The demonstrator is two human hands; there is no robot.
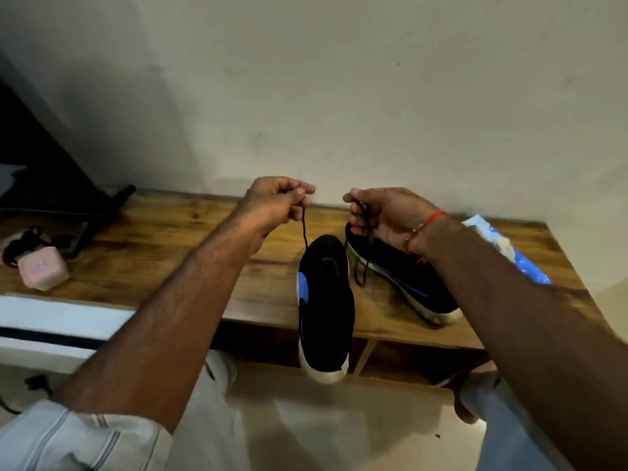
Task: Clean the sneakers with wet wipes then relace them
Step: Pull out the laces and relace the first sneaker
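Relacing stage, early: near sneaker (326,300) overhangs the near edge of the wooden bench (153,239), its black lace (304,229) pinched at each end by left hand (277,203) and right hand (384,215), eyelets apparently mostly unthreaded. Second sneaker (404,280) lies just right, lace loose; whether wiping is finished cannot be told. Wipes pack (509,246) far right; pink case (42,271) left; plain wall (339,96) behind.

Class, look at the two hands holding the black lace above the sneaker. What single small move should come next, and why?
Probably lower the lace tip in the left hand toward an eyelet on the nearer sneaker. Both hands pinch the black lace raised above that shoe, the right hand holding the other end, and the lace does not look fully threaded yet.
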